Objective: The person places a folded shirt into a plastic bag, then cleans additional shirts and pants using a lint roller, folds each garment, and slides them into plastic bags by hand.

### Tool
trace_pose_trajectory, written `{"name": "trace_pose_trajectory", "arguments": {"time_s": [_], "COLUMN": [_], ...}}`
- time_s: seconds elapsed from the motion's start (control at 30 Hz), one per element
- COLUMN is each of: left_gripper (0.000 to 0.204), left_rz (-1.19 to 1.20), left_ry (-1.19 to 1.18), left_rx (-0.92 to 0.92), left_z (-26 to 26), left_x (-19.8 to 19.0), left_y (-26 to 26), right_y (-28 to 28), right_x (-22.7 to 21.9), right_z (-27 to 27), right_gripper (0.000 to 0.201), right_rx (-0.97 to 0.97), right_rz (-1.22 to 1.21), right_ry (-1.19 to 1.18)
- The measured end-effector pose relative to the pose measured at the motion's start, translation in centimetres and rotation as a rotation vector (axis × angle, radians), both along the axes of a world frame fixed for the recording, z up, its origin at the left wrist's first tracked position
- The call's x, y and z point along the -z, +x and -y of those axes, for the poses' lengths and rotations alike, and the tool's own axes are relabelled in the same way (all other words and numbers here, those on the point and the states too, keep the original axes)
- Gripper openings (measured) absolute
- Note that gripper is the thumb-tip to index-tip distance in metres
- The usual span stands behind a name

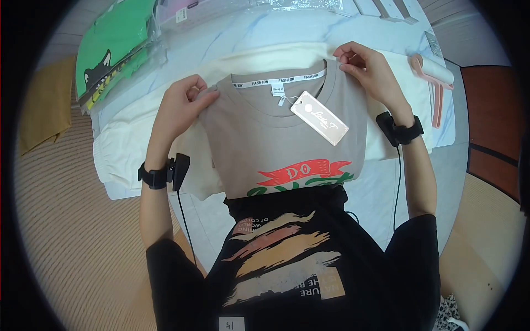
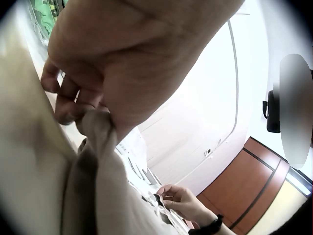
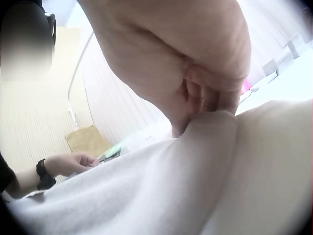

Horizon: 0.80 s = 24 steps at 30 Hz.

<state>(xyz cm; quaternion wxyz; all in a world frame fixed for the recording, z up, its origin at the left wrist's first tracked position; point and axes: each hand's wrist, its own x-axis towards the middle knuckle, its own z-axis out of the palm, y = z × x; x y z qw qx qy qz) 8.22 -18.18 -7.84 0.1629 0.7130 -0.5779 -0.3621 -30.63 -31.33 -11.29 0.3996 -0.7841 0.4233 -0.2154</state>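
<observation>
A taupe T-shirt (image 1: 237,129) with a red banner and green lettering is spread in front of the person, its collar toward the far side. The left hand (image 1: 181,106) pinches its left shoulder; in the left wrist view the bunched fabric (image 2: 100,132) sits between thumb and fingers. At the opposite shoulder the right hand (image 1: 375,74) grips the cloth, and the right wrist view shows a raised fold (image 3: 210,129) at its fingertips. A paper hang tag (image 1: 320,118) hangs by a string from the neck label and lies across the chest. Cream fabric (image 1: 127,138) lies beneath the shirt.
The marbled white table (image 1: 232,33) carries a bagged green garment (image 1: 113,44) at the far left and a clear plastic package (image 1: 221,11) at the back. A roll with a pink strap (image 1: 433,71) lies on the right. White strips (image 1: 386,8) stand at the back right.
</observation>
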Motion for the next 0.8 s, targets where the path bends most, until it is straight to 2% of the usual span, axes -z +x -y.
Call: {"name": "trace_pose_trajectory", "arguments": {"time_s": [0.13, 0.2, 0.23, 0.3, 0.33, 0.37, 0.4, 0.43, 0.5, 0.57, 0.6, 0.67, 0.8], "left_gripper": [0.025, 0.022, 0.022, 0.021, 0.019, 0.017, 0.015, 0.012, 0.011, 0.011, 0.011, 0.014, 0.014], "left_rz": [-0.152, 0.034, 0.032, 0.163, 0.178, 0.218, 0.261, 0.212, 0.044, -0.224, -0.214, -0.338, -0.378], "left_ry": [0.005, -0.072, -0.066, -0.594, -0.558, -0.494, -0.43, -0.294, -0.05, 0.042, 0.047, 0.054, 0.123], "left_rx": [-0.031, 0.059, 0.058, -0.096, -0.084, -0.152, -0.22, -0.201, -0.208, -0.401, -0.406, -0.463, -0.538], "left_z": [-0.1, -0.4, -0.9, -2.4, -2.2, -5.0, -9.0, -11.4, -15.0, -17.2, -17.7, -18.2, -18.8], "left_x": [1.2, 1.6, 1.5, 1.2, 0.8, 0.3, -0.4, -0.7, 0.0, 1.1, 1.5, 2.0, 1.0], "left_y": [0.3, 0.8, 0.4, -1.0, -1.2, -1.7, -2.3, -2.8, -3.7, -5.0, -5.5, -6.3, -6.9], "right_y": [0.2, 0.1, -0.2, -1.1, -2.4, -3.9, -5.1, -6.0, -5.9, -5.2, -4.6, -4.1, -3.4], "right_x": [-0.2, -0.5, -1.3, -3.6, -4.0, -4.5, -4.8, -4.9, -4.3, -3.0, -1.9, -0.4, 0.8], "right_z": [-0.3, -0.8, -1.4, -3.9, -5.6, -7.6, -9.9, -12.4, -16.9, -20.1, -21.4, -23.1, -24.4], "right_gripper": [0.028, 0.026, 0.026, 0.021, 0.018, 0.015, 0.013, 0.012, 0.013, 0.013, 0.013, 0.013, 0.012], "right_rx": [-0.024, -0.041, -0.042, 0.086, 0.161, 0.235, 0.303, 0.367, 0.46, 0.512, 0.549, 0.549, 0.55], "right_rz": [-0.09, -0.093, -0.094, -0.067, -0.091, -0.115, -0.129, -0.141, -0.044, -0.011, 0.016, 0.026, 0.111], "right_ry": [-0.046, -0.309, -0.303, -0.573, -0.465, -0.357, -0.144, 0.07, 0.338, 0.472, 0.422, 0.382, 0.251]}}
